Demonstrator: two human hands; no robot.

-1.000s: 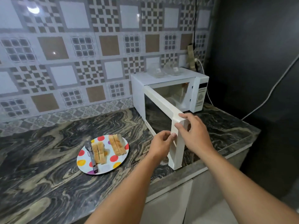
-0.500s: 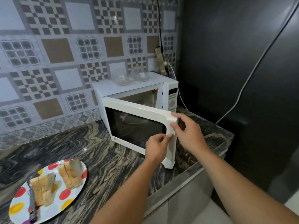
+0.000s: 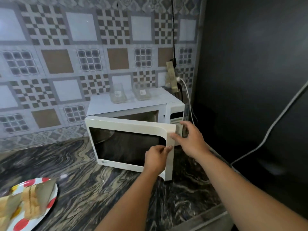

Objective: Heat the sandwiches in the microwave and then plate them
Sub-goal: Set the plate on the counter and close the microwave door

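Holding the free edge of the door, both hands are in the middle of the head view. The left hand is lower, with its fingers curled and the fingertips pinching the door edge from the near side. The right hand is higher and just to the right, its thumb pressing on the front of the edge while the other fingers are loosely spread behind it; whether they touch the back of the door I cannot tell.

The door is partly open, hinged at the left of the white microwave, which stands on the marble counter against the tiled wall. A narrow part of the cavity shows above the door. Two clear containers stand on top of the microwave, and a power strip hangs on the wall beside it.

The sandwiches lie on a dotted plate at the near left corner of the counter, well apart from the microwave, and they look blurred. A dark wall with a grey cable fills the right side.
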